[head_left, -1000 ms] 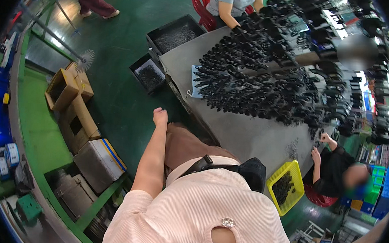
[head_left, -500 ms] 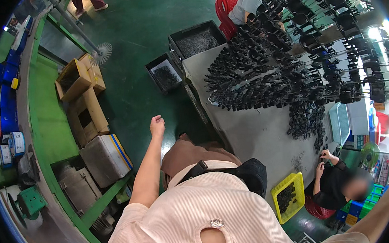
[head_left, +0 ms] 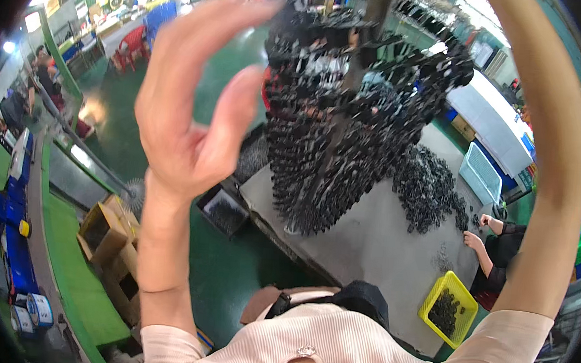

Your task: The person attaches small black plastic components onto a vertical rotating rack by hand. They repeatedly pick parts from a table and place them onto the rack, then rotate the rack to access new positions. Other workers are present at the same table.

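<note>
Both of the person's arms have come up since the earlier frame: the bare left hand (head_left: 183, 115), then low beside the hip, is now lifted before the camera, and the bare right forearm (head_left: 556, 141) climbs past the upper edge, so the right hand is out of sight and its grip cannot be told. The view has tilted too, taking in more of the room beyond.

The left hand's fingers and thumb stand apart in a loose curve with nothing between them. It is nearest the tall rack of small black plastic parts (head_left: 313, 156), though blur leaves it unclear whether the fingertips touch. That rack rises over the flat grey table (head_left: 366, 262); its pieces sit in close rows, probably to keep them from rubbing together.

Beside it on the table lies the loose heap of black pieces (head_left: 426, 192), with the pale blue plastic basket (head_left: 480, 172) beyond. The rectangular yellow plastic basket (head_left: 455, 286), partly filled with black pieces, sits near the co-worker's hands (head_left: 473, 241), likely for easy reach.
</note>
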{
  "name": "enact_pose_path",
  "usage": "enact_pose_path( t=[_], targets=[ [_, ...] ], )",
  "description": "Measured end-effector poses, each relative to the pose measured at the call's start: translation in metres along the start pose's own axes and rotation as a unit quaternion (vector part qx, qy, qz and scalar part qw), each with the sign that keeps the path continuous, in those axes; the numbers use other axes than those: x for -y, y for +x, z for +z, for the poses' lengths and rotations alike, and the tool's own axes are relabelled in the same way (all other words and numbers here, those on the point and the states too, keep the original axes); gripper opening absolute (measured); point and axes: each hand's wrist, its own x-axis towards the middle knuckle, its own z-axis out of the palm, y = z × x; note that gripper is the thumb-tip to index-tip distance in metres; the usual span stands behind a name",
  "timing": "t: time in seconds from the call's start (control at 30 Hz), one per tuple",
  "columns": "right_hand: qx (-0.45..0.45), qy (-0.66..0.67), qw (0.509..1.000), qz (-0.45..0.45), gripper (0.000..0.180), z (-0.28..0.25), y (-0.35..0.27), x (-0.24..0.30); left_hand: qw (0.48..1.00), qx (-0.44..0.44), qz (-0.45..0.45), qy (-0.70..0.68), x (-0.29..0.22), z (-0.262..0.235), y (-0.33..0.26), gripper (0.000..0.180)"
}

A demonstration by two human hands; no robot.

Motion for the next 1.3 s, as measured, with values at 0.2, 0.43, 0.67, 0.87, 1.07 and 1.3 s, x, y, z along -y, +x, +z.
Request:
enact_pose_path(
  t=[0.2, 0.43, 0.67, 0.87, 1.07, 1.3],
  targets=[
    [0.134, 0.009, 0.99, 0.028, 0.04, -0.005, 0.01, 0.006, 0.972, 0.197, 0.129, 0.02, -0.028, 0.033, 0.116, 0.051],
    [0.227, 0.09, 0.967, 0.065, 0.032, -0.007, 0.004, 0.006, 0.889, 0.448, 0.089, -0.035, -0.025, 0.058, 0.152, 0.073],
    [0.134, -0.247, 0.957, -0.068, 0.063, -0.044, -0.051, 0.034, 0.896, 0.435, 0.074, -0.044, -0.038, 0.077, 0.16, 0.059],
    [-0.177, -0.264, 0.91, -0.267, 0.03, -0.092, -0.146, 0.005, 0.894, 0.446, 0.002, 0.04, -0.052, 0.09, 0.163, 0.061],
    [-0.297, -0.267, 0.888, -0.229, 0.017, -0.071, -0.224, -0.063, 0.911, 0.403, 0.026, 0.079, -0.06, 0.117, 0.168, 0.058],
    [-0.315, -0.285, 0.894, -0.145, 0.013, -0.065, -0.224, -0.072, 0.917, 0.386, 0.069, 0.072, -0.061, 0.135, 0.173, 0.045]
  ],
)
